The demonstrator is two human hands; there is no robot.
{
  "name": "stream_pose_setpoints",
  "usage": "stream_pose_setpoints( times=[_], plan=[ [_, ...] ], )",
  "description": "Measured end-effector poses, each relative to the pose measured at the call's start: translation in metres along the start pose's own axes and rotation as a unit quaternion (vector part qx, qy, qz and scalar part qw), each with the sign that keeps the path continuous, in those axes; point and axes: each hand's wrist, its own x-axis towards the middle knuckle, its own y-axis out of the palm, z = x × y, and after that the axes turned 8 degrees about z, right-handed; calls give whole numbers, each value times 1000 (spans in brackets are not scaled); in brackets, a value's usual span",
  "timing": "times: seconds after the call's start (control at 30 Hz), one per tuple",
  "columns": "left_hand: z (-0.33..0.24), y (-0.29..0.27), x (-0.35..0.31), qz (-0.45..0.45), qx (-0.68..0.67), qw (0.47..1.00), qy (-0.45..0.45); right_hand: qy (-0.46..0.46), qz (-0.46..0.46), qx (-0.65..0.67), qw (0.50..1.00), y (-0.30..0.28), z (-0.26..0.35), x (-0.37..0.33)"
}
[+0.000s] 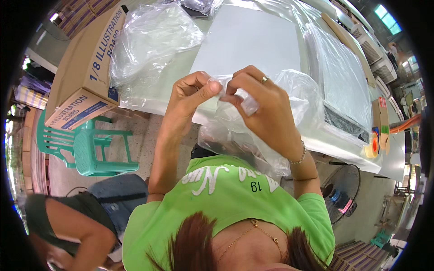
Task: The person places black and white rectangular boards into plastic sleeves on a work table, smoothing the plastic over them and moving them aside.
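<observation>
While the clear plastic film (235, 135) hangs at the near edge of the desk (156, 98), in front of the person's body, its upper part is pinched by both hands. The left hand (192, 97) presses it between the thumb and the bent index finger; the right hand (264, 101), which wears a ring, pinches it just beside, also with thumb and fingers. Whether the fingertips touch each other, I cannot tell.

Behind the hands lies a plain white sheet (251, 43), on which I see no printing. To its left is crumpled clear plastic (153, 40), next to a brown cardboard box (86, 67) that bears large blue capital letters and numerals on its side, and a blue printed band on its end. To the right lies a plastic-wrapped stack (343, 81), with a yellow tape roll (370, 152) near its corner.

The green shirt (226, 203) carries white raised lettering and a small dark number. Farther out stand a green plastic chair (88, 147) and a fan (341, 194).
</observation>
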Motion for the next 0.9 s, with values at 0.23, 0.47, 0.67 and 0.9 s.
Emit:
stream_pose_setpoints(
  times=[0.23, 0.47, 0.67, 0.9],
  plan=[
    [22, 28, 25, -74, 81, 989, 103, 84, 102, 297, 946, -16, -38, -4],
    [40, 3, 26, 242, 130, 939, -206, 227, -78, 312, 919, -48, -70, -48],
    [37, -28, 18, 290, 298, 851, -322, 362, -291, 346, 815, -53, -109, -136],
    [39, -98, 10, 212, 414, 801, -377, 446, -319, 272, 791, -68, -137, -252]
  ],
)
